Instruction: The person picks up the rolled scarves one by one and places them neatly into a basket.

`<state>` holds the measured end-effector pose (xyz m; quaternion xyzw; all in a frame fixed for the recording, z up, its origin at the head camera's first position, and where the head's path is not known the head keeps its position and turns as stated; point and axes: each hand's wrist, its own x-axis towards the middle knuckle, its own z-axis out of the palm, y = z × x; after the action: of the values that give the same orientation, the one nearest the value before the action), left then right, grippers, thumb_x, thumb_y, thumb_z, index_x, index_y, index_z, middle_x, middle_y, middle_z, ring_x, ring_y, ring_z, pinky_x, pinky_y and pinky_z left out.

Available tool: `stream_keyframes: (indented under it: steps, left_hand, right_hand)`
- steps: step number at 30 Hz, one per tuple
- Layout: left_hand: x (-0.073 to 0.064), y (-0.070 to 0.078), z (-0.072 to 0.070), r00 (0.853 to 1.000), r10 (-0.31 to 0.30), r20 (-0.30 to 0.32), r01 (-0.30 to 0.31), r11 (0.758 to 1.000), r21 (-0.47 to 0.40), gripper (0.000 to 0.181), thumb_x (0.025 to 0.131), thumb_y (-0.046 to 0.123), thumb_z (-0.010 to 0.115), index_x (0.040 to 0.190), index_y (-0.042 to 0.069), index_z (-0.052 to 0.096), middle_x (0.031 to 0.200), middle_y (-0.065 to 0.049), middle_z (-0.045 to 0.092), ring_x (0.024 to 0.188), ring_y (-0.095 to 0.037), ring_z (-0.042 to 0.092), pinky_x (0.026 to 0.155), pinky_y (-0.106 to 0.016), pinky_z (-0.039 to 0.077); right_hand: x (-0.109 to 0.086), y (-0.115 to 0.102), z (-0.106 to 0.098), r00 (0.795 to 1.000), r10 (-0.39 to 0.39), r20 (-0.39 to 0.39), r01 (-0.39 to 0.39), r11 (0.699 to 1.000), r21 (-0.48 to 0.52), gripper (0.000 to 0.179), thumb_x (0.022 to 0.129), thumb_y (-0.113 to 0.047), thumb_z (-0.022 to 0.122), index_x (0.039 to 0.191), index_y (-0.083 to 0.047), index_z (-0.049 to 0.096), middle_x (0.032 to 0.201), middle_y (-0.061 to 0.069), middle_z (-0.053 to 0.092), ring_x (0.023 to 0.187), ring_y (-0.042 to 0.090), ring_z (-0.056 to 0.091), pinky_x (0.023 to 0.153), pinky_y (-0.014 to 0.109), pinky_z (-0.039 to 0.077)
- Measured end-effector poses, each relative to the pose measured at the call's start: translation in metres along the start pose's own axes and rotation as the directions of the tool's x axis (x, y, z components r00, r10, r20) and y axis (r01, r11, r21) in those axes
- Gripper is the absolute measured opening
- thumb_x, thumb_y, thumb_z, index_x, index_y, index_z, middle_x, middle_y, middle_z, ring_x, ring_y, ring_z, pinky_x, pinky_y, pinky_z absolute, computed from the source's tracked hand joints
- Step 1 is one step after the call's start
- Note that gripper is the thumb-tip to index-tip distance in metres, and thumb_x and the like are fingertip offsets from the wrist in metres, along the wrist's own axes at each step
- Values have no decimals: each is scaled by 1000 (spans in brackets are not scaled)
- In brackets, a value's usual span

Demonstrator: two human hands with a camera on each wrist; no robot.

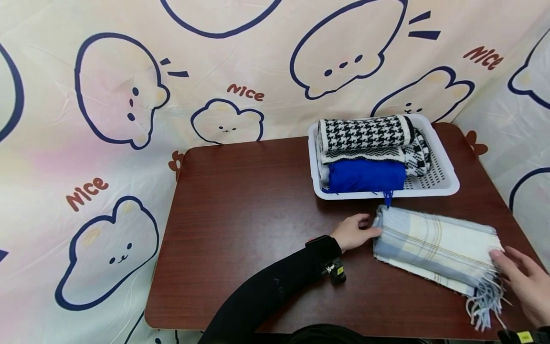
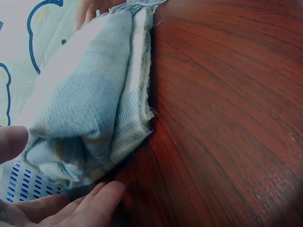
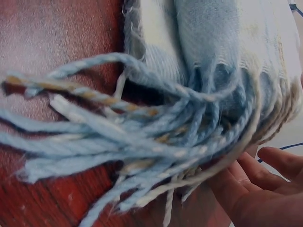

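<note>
A folded plaid scarf (image 1: 434, 243) in pale blue, cream and yellow lies on the brown table, its twisted fringe (image 3: 142, 137) spilling from the right end. At its left end is my left hand (image 1: 354, 232); in the left wrist view the thumb (image 2: 12, 143) touches the upper layer, and the fingers (image 2: 90, 203) lie low beside the rolled folds with space between. My right hand (image 1: 524, 282) is at the fringed end, thumb against the cloth's corner in the head view. In the right wrist view its fingers (image 3: 246, 184) extend behind the fringe, partly hidden by it.
Behind the scarf stands a white plastic basket (image 1: 449, 179) with perforated sides. It holds a black-and-white houndstooth scarf (image 1: 365, 132), a blue scarf (image 1: 365, 175) and other patterned folded cloth. Some blue fringe hangs over its front rim. A printed curtain (image 1: 266, 62) surrounds the table (image 1: 240, 215).
</note>
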<state>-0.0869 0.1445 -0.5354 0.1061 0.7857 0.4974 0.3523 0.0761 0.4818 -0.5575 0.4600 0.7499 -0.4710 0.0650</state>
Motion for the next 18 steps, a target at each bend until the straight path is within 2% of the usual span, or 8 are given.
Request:
stream_keyframes:
  steps: [7, 12, 15, 18]
  left_hand:
    - [3, 3, 6, 1000, -5, 1, 5, 1000, 20, 64, 102, 40, 74, 158, 17, 54, 143, -1, 69, 132, -9, 62, 103, -18, 49]
    - [6, 7, 9, 1000, -7, 6, 7, 1000, 29, 67, 101, 42, 73, 159, 16, 53, 141, -2, 71, 129, -7, 63, 102, -17, 49]
    - [5, 8, 9, 999, -29, 23, 31, 998, -57, 67, 101, 40, 74, 159, 14, 52, 142, -5, 69, 121, -13, 69, 95, -22, 56]
    - [5, 9, 9, 997, -60, 46, 67, 983, -171, 67, 102, 37, 75, 159, 12, 52, 143, -8, 68, 112, -18, 74, 88, -29, 63]
  right_hand:
    - [3, -3, 2, 1000, 0, 3, 1, 999, -44, 100, 109, -61, 40, 167, 5, -8, 171, 39, 1, 150, 62, 23, 123, 71, 26]
    - [3, -4, 1, 999, 19, 45, -17, 999, -44, 105, 107, -65, 41, 167, 5, -10, 169, 42, 4, 144, 64, 28, 119, 72, 32]
    - [3, -5, 1, 997, 15, 69, -12, 999, -44, 107, 107, -66, 40, 166, 5, -12, 167, 44, 4, 142, 64, 28, 117, 73, 33]
    - [3, -6, 1, 997, 7, 72, -3, 999, -48, 106, 107, -66, 41, 166, 6, -12, 168, 43, 3, 142, 63, 27, 118, 72, 32]
